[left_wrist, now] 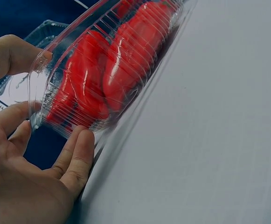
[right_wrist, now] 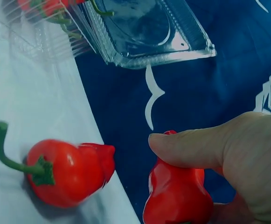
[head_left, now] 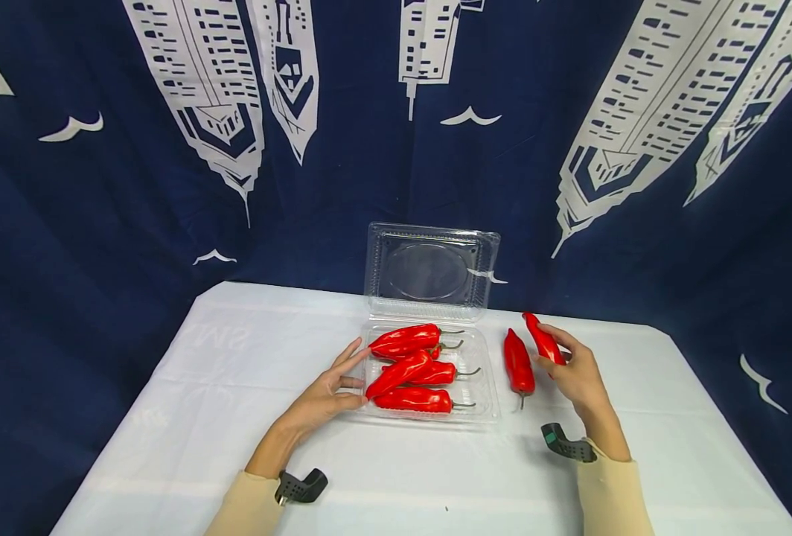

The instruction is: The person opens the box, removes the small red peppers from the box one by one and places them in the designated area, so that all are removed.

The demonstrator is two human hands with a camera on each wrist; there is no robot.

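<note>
Several long red peppers [head_left: 412,400] with thin green stems lie in the base of a clear plastic clamshell box [head_left: 486,372]. Against the box's left side rest the spread fingers of my left hand [head_left: 325,398]. From the left wrist view, its fingertips [left_wrist: 83,140] touch the box's rim and ribbed wall. My right hand [head_left: 577,368] pinches another red pepper [right_wrist: 177,198] between thumb and fingers, to the right of the box. Just left of that hand, a loose red pepper [head_left: 519,362] lies on the table, stem toward me.
The box's clear lid [head_left: 429,272] stands raised along the back edge. A white cloth covers the table [head_left: 235,417]. Behind it hangs a dark blue curtain [head_left: 369,186] with white building prints. Each wrist wears a black device [head_left: 301,486].
</note>
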